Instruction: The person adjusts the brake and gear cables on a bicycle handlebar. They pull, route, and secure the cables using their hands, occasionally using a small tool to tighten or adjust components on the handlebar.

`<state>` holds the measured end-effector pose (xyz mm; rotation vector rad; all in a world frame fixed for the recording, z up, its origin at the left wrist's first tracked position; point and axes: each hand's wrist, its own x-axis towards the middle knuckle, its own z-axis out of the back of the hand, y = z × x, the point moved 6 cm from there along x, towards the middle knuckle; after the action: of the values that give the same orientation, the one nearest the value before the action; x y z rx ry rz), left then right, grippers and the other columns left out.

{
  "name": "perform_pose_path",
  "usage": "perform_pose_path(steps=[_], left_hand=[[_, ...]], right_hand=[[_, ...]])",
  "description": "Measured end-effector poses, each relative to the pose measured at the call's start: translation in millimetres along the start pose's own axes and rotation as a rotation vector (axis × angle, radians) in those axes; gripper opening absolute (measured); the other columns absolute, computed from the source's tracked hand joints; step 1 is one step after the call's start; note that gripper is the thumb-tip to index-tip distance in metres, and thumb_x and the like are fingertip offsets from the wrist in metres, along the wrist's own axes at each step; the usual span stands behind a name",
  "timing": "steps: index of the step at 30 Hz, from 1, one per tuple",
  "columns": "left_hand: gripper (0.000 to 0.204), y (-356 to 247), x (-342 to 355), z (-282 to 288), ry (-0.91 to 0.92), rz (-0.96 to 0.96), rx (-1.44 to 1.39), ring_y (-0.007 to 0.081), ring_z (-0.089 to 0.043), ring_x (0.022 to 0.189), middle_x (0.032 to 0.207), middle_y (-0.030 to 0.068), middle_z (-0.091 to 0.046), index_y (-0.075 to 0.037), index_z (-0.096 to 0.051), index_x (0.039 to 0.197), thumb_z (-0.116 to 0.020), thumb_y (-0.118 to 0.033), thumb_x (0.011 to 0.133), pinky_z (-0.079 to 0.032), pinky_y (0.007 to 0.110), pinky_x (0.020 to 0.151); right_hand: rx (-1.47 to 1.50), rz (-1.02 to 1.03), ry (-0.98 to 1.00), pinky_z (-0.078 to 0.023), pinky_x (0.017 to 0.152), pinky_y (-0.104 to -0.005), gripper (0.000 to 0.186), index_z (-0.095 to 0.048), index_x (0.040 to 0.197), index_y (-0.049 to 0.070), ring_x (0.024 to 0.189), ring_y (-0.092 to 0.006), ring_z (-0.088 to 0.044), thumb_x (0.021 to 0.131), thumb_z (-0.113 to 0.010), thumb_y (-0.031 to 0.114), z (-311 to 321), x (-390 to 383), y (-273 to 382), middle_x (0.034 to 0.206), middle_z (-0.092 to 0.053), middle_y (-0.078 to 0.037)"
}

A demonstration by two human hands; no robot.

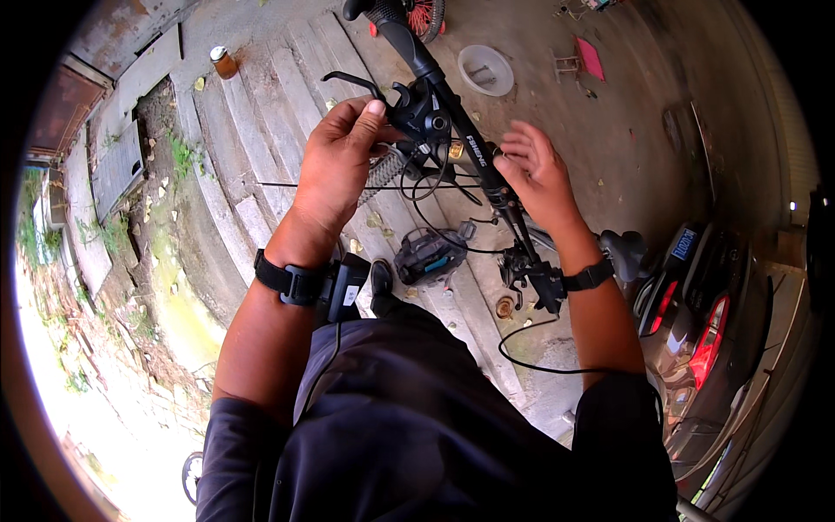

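A black bicycle handlebar [468, 139] runs from the top centre down to the right. Near its upper grip, my left hand [348, 152] is closed on the left brake and shifter assembly [426, 117], thumb up beside the curved brake lever [352, 80]. My right hand [535, 178] is at the bar's right side, fingers loosely bent and apart, thumb close against the bar; whether it touches is unclear. Black cables [465, 250] loop below the assembly. Part of a knobbly tyre [381, 174] shows beneath. The other brake assembly [526, 274] hangs at the bar's lower end.
A black bag-like object [428, 259] lies by my foot [381, 283] on concrete slabs [230, 213]. A jar [224, 63] stands upper left; a white basin [485, 70], a pink-topped stool [588, 59] and a red-rimmed wheel [424, 19] are beyond. A parked vehicle [696, 331] is at right.
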<state>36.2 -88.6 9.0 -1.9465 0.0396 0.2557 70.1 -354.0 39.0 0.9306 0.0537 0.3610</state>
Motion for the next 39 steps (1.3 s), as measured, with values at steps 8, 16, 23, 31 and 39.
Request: perform_pose_path(steps=[8, 16, 23, 31, 39], left_hand=[[0.028, -7, 19, 1, 0.038, 0.035, 0.108, 0.0112, -0.064, 0.087, 0.097, 0.0025, -0.069, -0.004, -0.064, 0.111, -0.057, -0.029, 0.102, -0.047, 0.027, 0.078], [0.027, -13, 46, -4, 0.068, 0.041, 0.228, 0.0103, -0.062, 0.081, 0.093, 0.0018, -0.070, -0.005, -0.065, 0.106, -0.057, -0.030, 0.102, -0.049, 0.027, 0.075], [0.035, -31, 85, -12, 0.122, 0.043, 0.359, 0.0131, -0.064, 0.082, 0.093, 0.0054, -0.070, -0.002, -0.064, 0.106, -0.058, -0.035, 0.101, -0.048, 0.028, 0.074], [0.047, -45, 88, 6, 0.087, -0.062, 0.417, 0.0211, -0.066, 0.102, 0.112, 0.0117, -0.069, 0.001, -0.060, 0.122, -0.059, -0.040, 0.099, -0.048, 0.034, 0.085], [0.043, -40, 60, 80, -0.035, -0.071, 0.437, 0.0195, -0.067, 0.104, 0.112, 0.0114, -0.070, 0.000, -0.058, 0.125, -0.059, -0.035, 0.100, -0.048, 0.033, 0.085]], right_hand=[[-0.238, -0.418, -0.255, -0.044, 0.100, -0.0392, 0.052, -0.052, 0.132, 0.002, 0.118, -0.0276, -0.058, 0.096, -0.061, 0.038, 39, -133, -103, 0.125, -0.062, -0.016], [-0.154, -0.944, -0.134, -0.046, 0.092, -0.0366, 0.074, -0.069, 0.111, 0.000, 0.103, -0.0271, -0.064, 0.101, -0.032, 0.063, 9, -237, -174, 0.102, -0.070, -0.017], [0.092, -0.886, -0.108, -0.049, 0.068, -0.0318, 0.072, -0.066, 0.104, 0.000, 0.069, -0.0152, -0.060, 0.102, -0.030, 0.063, -29, -242, -118, 0.080, -0.066, -0.007], [0.000, -0.825, 0.101, -0.051, 0.070, -0.0414, 0.040, -0.057, 0.098, 0.002, 0.072, -0.0313, -0.062, 0.106, -0.035, 0.034, -60, -218, -68, 0.081, -0.062, -0.017], [0.381, -0.974, 0.072, -0.053, 0.058, -0.0333, 0.077, -0.061, 0.093, 0.003, 0.060, -0.0178, -0.063, 0.096, -0.029, 0.073, -94, -210, -50, 0.065, -0.060, -0.007]])
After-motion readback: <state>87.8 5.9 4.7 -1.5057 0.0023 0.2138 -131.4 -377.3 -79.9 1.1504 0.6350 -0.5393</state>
